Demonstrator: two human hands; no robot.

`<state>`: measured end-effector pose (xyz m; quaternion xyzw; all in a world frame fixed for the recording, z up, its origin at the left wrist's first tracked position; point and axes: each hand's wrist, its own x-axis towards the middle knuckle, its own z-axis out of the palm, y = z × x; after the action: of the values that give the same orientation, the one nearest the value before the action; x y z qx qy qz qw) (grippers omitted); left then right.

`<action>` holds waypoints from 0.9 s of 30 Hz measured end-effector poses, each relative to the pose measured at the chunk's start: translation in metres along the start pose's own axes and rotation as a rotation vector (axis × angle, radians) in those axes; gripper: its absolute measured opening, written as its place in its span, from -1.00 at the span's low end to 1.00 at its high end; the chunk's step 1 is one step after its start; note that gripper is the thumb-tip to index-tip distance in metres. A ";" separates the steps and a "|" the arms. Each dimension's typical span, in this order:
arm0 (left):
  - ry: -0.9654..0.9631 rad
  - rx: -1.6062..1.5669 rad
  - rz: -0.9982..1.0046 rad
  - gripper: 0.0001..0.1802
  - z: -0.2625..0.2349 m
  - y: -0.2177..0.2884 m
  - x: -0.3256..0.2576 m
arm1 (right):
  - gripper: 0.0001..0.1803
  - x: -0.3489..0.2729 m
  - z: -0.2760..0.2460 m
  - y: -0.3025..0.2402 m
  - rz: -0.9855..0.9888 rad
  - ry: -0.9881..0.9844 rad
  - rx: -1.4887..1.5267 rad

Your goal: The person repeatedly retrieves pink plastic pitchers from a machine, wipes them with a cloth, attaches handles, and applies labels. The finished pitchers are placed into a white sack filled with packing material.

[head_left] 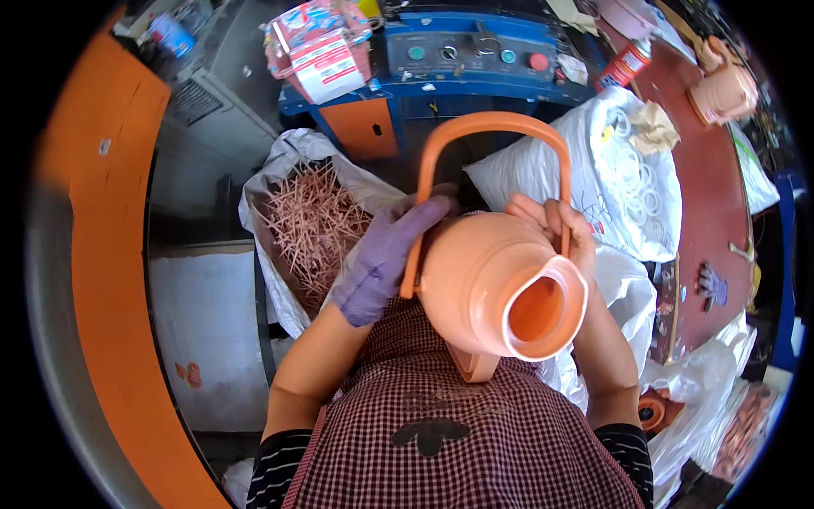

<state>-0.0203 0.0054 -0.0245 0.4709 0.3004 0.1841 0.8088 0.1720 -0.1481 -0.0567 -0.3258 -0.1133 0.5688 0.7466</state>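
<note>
A peach-coloured plastic jug (466, 271) is tilted in front of my apron, its wavy-lipped mouth turned toward me and to the right. Over it arches a darker orange hoop handle (494, 123), with one end down each side of the body. My left hand (381, 259), in a purple glove, is closed at the handle's left arm, against the jug; some of its fingers are hidden behind it. On the other side, my bare right hand (572, 225) pinches the handle's right arm beside the jug. A peach-coloured side grip (475, 365) sticks out below the body.
To the left stands a sack of thin pinkish sticks (314, 216). A white sack of clear rings (634, 182) leans at the right, by a red-brown table (708, 229) bearing another jug (725, 93), a spray can (626, 64) and a glove (710, 286). Ahead is a blue control panel (466, 72).
</note>
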 end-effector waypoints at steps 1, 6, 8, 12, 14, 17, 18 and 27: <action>-0.041 -0.231 -0.090 -0.54 -0.004 -0.011 0.004 | -0.62 0.002 -0.002 0.002 0.005 0.010 -0.011; -0.015 -0.042 0.203 -0.63 -0.001 -0.018 0.011 | -0.64 0.004 -0.011 0.002 -0.001 0.069 -0.047; 0.019 -0.249 -0.074 -0.64 -0.002 -0.013 0.012 | -0.65 0.009 -0.008 0.008 -0.018 0.118 -0.092; 0.262 1.241 0.927 -0.80 -0.017 -0.055 0.039 | -0.49 0.009 -0.044 0.008 -0.071 0.153 -0.196; 0.076 0.250 0.268 -0.71 0.011 0.005 0.008 | -0.34 0.016 -0.063 0.009 -0.195 0.139 -0.096; 0.086 -0.019 0.178 -0.58 0.011 -0.004 0.020 | -0.37 0.019 -0.066 0.005 -0.081 -0.005 -0.317; 0.131 -0.063 0.228 -0.57 0.012 0.000 0.023 | -0.42 0.012 -0.067 -0.009 -0.052 -0.077 -0.463; 0.088 -0.053 0.556 -0.66 0.084 0.053 0.030 | -0.48 -0.086 -0.038 -0.027 -0.133 0.230 -1.472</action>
<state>0.0571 -0.0060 0.0440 0.5053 0.1897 0.4270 0.7256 0.1855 -0.2446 -0.0520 -0.7911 -0.4053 0.2621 0.3757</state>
